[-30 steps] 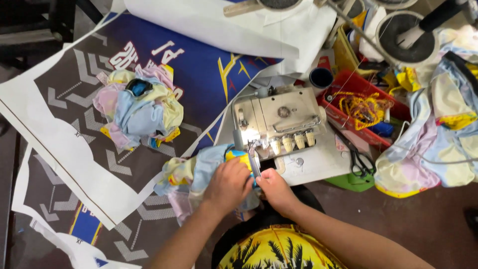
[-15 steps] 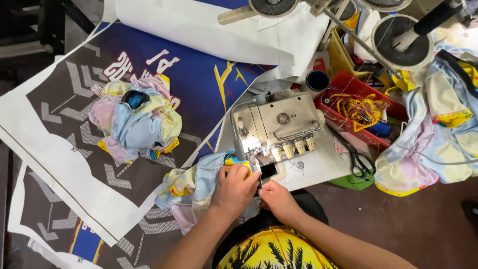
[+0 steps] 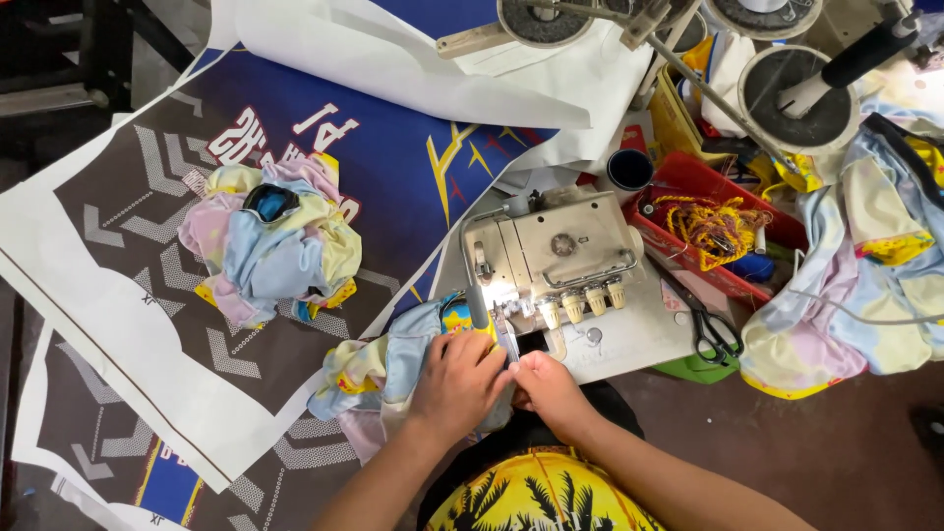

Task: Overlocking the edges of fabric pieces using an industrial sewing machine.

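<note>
Fabric [image 3: 393, 369] stretches leftward from sewing machine [image 3: 551, 261].

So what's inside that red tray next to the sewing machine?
The red tray holds a tangle of yellow cord and something blue. Whatever lies beneath the cord is covered.
</note>
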